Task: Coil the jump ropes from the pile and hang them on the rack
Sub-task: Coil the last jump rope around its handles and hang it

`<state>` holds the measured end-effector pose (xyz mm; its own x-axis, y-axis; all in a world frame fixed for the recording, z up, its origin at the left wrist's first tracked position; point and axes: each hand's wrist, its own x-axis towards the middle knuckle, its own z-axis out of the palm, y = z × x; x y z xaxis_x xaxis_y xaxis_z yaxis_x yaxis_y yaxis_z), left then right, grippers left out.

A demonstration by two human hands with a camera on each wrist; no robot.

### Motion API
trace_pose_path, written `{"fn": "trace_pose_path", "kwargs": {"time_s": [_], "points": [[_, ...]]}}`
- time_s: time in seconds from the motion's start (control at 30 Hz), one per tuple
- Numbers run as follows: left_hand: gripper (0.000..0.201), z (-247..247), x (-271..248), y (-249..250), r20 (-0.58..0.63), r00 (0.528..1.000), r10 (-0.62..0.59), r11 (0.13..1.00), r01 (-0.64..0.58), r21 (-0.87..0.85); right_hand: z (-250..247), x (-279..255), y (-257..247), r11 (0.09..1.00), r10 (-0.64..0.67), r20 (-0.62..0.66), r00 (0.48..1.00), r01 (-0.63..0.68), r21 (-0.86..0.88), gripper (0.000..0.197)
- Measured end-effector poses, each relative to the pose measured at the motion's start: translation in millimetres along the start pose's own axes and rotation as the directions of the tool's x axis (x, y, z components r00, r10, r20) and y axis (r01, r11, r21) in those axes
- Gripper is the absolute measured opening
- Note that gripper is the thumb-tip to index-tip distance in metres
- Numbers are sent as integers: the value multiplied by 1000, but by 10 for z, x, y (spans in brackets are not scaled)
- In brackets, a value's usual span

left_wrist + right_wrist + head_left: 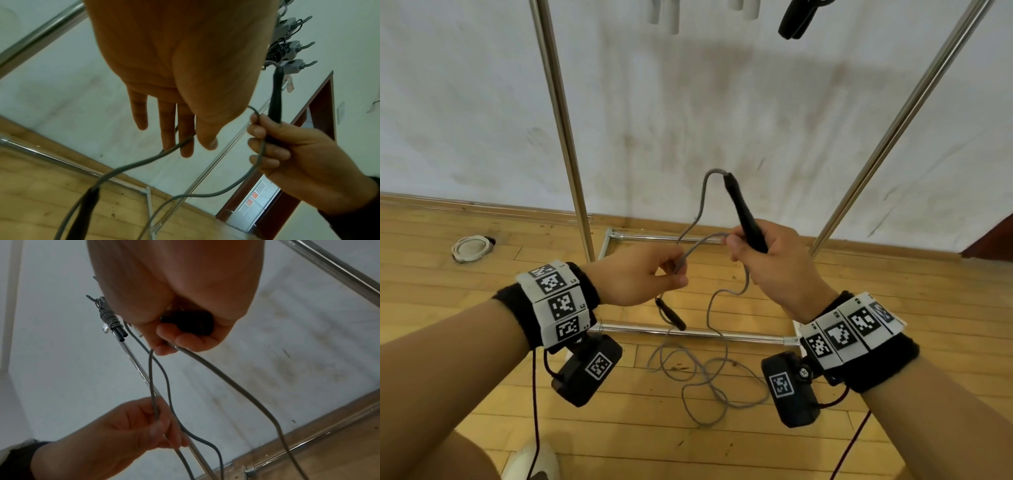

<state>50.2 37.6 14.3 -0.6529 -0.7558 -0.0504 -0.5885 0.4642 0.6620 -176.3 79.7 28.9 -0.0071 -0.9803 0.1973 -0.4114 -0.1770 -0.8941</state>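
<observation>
Jump rope [700, 205], grey cord with black handles, held up in front of the rack [558, 113] by both hands. One handle [744, 214] upright in the right hand [774, 260], fingers curled round it, a strand of cord caught under the same fingers. Cord arching out of the handle's top, down toward the left hand [640, 274], pinched there between thumb and forefinger. Second handle [670, 313] dangling below the left hand, just above the rack's front floor bar [688, 331]. Remaining cord slack in loose loops on the wooden floor [465, 377], in front of that bar. No container anywhere; only the rack's metal frame, uprights either side of the hands, standing against the scuffed white wall [722, 102].

Seen only from the head: the floor loops, a pale coiled ring [470, 248] on the floor left of the rack, black handles [796, 17] and pale handles [664, 13] hanging at the rack's top edge, a shoe [530, 459] at the bottom.

Seen only from the left wrist: other fingers of the left hand [180, 81] straight and spread, cord crossing them; clips [292, 50] along the rack's top with dark coiled cord hung on them; a doorway [316, 113] right of the rack.

Seen only from the right wrist: butt end of the handle [189, 322] deep in the closed right hand [180, 296]; a wound grey rope with black handles [114, 324] hung on the rack; the left hand [123, 434] gripping one strand, a second strand passing beside it.
</observation>
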Motion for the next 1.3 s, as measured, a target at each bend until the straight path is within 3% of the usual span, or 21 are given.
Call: {"fn": "trace_pose_path", "kwargs": {"time_s": [0.2,0.37,0.47,0.57,0.63,0.77,0.9,1.0,1.3], "points": [[15,82,4,-166,123,986,-112,980,89,176,-227,53,-120,988,-62,-167,984,84,131,7],[30,73,28,-231,74,990,-121,979,106,175,-403,72,-60,990,-38,-217,975,66,125,7],[24,81,39,-244,60,990,-126,980,115,161,-510,99,25,996,-19,-272,962,42,79,7],[13,73,75,-232,-59,988,-144,979,151,134,-565,86,147,999,-10,-283,959,-2,-44,6],[10,50,99,-198,-131,981,-145,983,158,97,-539,38,202,992,-14,-239,971,-16,-122,12],[10,34,120,-57,-191,976,-108,991,120,55,-377,-79,219,997,15,-9,1000,-15,-72,20],[15,7,107,138,-261,961,-96,994,79,-74,-159,-184,214,999,43,189,981,-39,-27,10],[18,-20,83,252,-295,950,-103,979,46,-196,-43,-237,217,996,80,297,951,-87,9,15],[19,33,41,390,-373,924,-85,962,-22,-273,206,-308,110,995,45,313,949,-69,66,21]]}}
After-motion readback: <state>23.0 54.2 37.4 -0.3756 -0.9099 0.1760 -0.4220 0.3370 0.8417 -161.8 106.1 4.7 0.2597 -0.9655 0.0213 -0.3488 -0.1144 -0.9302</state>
